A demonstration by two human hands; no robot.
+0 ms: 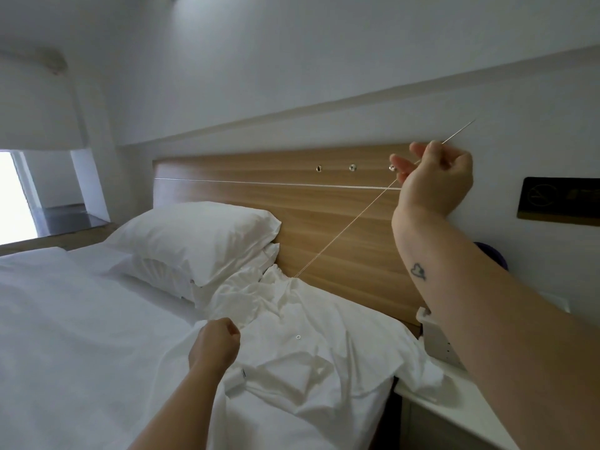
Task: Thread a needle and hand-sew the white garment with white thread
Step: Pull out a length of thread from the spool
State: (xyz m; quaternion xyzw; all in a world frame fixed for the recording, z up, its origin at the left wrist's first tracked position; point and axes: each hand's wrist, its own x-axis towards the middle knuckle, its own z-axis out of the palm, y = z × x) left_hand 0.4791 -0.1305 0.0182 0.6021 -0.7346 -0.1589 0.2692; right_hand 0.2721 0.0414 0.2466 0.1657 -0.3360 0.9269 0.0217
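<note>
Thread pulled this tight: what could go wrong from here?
The thread runs taut from the garment up to the right hand; more pull may snap it or pucker the garment. The needle sticks out above that hand and could slip or prick.

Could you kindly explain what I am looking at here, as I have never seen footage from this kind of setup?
There is no machine: a person wears one wide-angle camera on the head, so you look forward and down over their own two arms. The right hand is raised and pinches a needle. A white thread runs taut from it down to the white garment, which lies crumpled on the bed. The left hand, fingers curled, seems to grip the garment. Behind are pillows and a wooden headboard.
</note>
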